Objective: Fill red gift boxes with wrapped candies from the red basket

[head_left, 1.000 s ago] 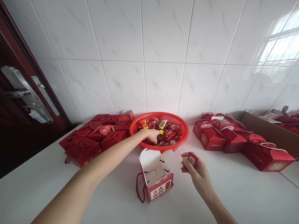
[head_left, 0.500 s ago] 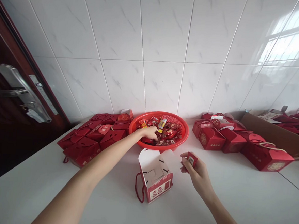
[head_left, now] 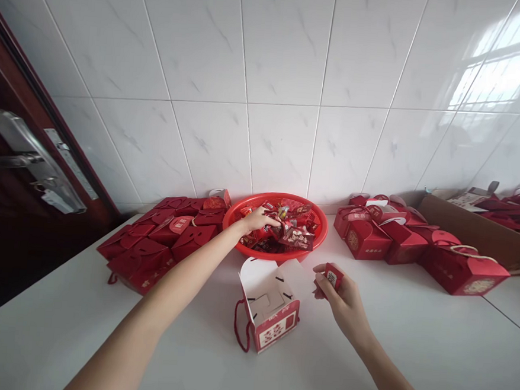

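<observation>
My left hand [head_left: 260, 220] reaches over a pile of wrapped candies [head_left: 299, 238] in a red plastic basket [head_left: 319, 241]. Its fingers are stretched out and apart, touching the wrappers; the fingertips are partly hidden among them. Right of the box, just above the table, my right hand [head_left: 341, 288] is closed around a red-wrapped candy [head_left: 333, 276] with a pale label and dark lettering. More red wrapping shows below its fingers. Between my forearms stands an upright red gift box [head_left: 276, 327], its white flaps raised, its visible inside bare and a red cord handle [head_left: 240, 333] hanging at its left.
Closed red boxes stand in a group [head_left: 163, 236] at left and another [head_left: 410, 244] at right. A cardboard carton [head_left: 476, 225] with red items sits far right. Behind the white table [head_left: 177, 355] rises a tiled wall [head_left: 281, 149]; a dark door [head_left: 13, 219] is at left.
My left hand has lifted slightly and shifted within the basket, its fingers spreading. Candies there have moved, and a dark red packet now lies on top. My right hand stays nearly still with its candy.
</observation>
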Tool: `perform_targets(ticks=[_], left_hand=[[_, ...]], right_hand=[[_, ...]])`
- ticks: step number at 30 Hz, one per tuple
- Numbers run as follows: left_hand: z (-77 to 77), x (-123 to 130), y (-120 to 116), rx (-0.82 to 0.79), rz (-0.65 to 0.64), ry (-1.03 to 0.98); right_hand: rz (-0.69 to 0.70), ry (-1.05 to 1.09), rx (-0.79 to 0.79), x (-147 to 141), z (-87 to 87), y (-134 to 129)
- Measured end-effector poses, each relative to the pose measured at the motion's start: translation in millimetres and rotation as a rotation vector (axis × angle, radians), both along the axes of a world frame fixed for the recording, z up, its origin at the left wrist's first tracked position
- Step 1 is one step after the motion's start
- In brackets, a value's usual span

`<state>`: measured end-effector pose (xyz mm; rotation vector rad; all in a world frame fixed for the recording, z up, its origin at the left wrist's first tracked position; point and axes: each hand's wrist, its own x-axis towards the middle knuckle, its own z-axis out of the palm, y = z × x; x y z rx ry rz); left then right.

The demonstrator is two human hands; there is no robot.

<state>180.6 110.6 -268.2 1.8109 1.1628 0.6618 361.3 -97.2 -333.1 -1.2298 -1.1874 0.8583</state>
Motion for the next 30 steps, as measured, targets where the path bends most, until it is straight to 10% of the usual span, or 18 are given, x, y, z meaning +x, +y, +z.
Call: perform_targets(ticks=[11, 30], left_hand=[[-3.6, -7.2, 10.7, 0.024, 0.172, -0.159], [-7.5, -7.1, 22.6, 0.262, 0.226, 0.233]], right_hand=[[-0.008, 0.014, -0.011, -1.2, 3.0, 0.1], [0.003, 0.014, 0.005, 0.1, 0.9, -0.4]])
